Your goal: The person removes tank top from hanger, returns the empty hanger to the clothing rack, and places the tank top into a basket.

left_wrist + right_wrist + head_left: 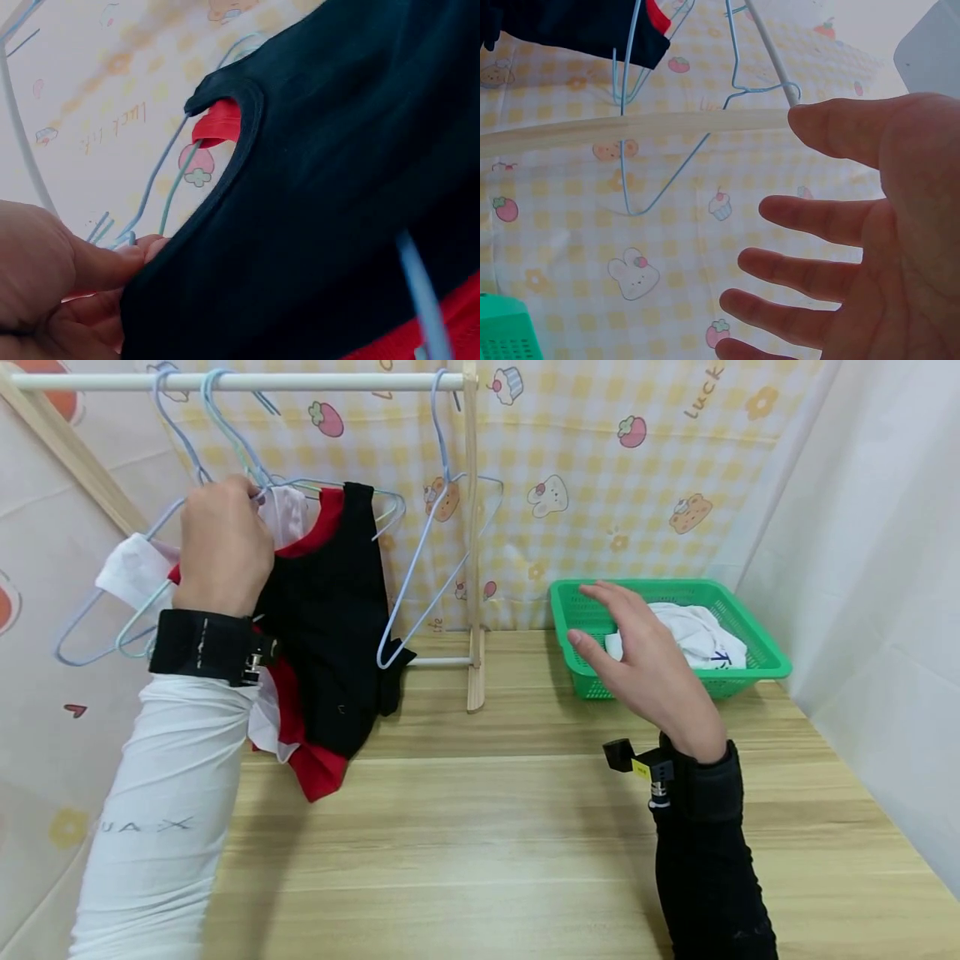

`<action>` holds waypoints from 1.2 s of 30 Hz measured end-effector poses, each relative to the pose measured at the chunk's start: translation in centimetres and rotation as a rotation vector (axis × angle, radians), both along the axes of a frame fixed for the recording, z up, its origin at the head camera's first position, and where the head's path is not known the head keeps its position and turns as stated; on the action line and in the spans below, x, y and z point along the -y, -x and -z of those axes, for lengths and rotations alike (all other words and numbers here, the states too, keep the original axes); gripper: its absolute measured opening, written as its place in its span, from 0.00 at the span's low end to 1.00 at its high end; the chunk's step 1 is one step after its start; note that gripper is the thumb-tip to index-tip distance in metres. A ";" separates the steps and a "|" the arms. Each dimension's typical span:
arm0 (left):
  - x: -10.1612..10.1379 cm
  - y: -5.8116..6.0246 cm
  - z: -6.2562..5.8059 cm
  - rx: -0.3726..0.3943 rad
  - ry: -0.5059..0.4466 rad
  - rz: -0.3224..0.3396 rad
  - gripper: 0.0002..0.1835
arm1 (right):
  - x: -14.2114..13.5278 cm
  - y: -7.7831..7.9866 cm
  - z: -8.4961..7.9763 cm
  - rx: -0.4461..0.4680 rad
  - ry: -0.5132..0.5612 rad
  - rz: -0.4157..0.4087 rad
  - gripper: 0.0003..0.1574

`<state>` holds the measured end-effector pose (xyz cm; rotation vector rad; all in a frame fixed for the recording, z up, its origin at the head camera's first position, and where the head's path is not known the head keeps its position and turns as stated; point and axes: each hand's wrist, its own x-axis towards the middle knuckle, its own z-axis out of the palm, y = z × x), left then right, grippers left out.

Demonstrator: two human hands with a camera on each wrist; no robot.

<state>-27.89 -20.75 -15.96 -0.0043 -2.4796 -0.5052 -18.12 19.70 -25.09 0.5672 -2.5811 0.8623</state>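
Note:
My left hand (227, 545) is at the hanging rail, its thumb and fingers pinching the shoulder edge of a black sleeveless top (315, 165), close to the hanger wires. The top (327, 610) hangs among red and white garments, partly hidden by the hand and wrist. Blue and green hangers (176, 427) hook over the rail beside it. My right hand (645, 664) is in the air in front of the green basket, fingers spread and holding nothing; the right wrist view also shows this hand (847, 247) with its palm and separated fingers.
A bare blue hanger (411, 568) hangs at the rail's right end, by the wooden post (472, 527). The green basket (765, 652) on the wooden table (480, 852) contains a white garment (701, 631). A patterned yellow-checked cloth (585, 452) covers the back.

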 end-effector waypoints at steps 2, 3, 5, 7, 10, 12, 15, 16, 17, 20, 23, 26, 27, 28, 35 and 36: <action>0.0 -0.1 -0.2 -0.039 0.005 0.007 0.22 | 0.0 0.0 0.0 0.001 -0.003 -0.004 0.39; -0.1 -0.2 -0.4 -0.052 -0.001 0.005 0.22 | 0.0 0.0 0.0 0.003 -0.003 -0.006 0.39; -0.3 -0.6 -0.8 -0.081 -0.011 -0.003 0.22 | -0.1 0.0 0.0 0.007 -0.004 -0.006 0.39; -0.6 -1.0 -1.4 -0.089 -0.026 -0.017 0.22 | -0.2 0.0 0.0 0.010 -0.006 -0.005 0.39; -0.9 -1.8 -1.9 -0.100 -0.039 -0.028 0.22 | -0.3 -0.1 -0.1 0.010 -0.009 0.002 0.39; -1.0 -2.4 -2.0 -0.135 -0.039 -0.023 0.22 | -0.4 -0.1 -0.1 0.012 -0.010 0.003 0.39; -1.2 -3.3 -1.8 -0.189 -0.042 -0.012 0.21 | -0.4 -0.1 -0.1 0.016 -0.011 0.001 0.39; -1.3 -3.6 -1.6 -0.211 -0.045 -0.006 0.21 | -0.4 -0.1 -0.2 0.018 -0.011 0.002 0.39; -1.4 -3.9 -1.4 -0.225 -0.047 -0.002 0.21 | -0.4 -0.1 -0.2 0.019 -0.009 0.001 0.39; -1.5 -5.1 -0.3 -0.261 -0.054 0.022 0.20 | -0.5 -0.2 -0.2 0.018 -0.009 0.000 0.39; -1.5 -6.4 1.2 -0.289 -0.062 0.053 0.20 | -0.5 -0.2 -0.2 0.018 -0.011 0.000 0.39; -1.5 -7.8 2.9 -0.316 -0.050 0.093 0.20 | -0.4 -0.2 -0.2 0.019 -0.016 0.000 0.39; -1.5 -8.3 3.5 -0.311 -0.041 0.102 0.19 | -0.4 -0.2 -0.2 0.018 -0.017 0.000 0.39; -1.5 -8.8 4.1 -0.297 -0.026 0.113 0.19 | -0.4 -0.2 -0.2 0.018 -0.017 0.000 0.39; -2.7 -12.8 7.1 -0.218 0.140 0.222 0.15 | -0.6 -0.3 -0.2 0.023 -0.016 0.010 0.38; -2.9 -13.4 7.4 -0.211 0.172 0.234 0.14 | -0.7 -0.3 -0.2 0.024 -0.014 0.011 0.38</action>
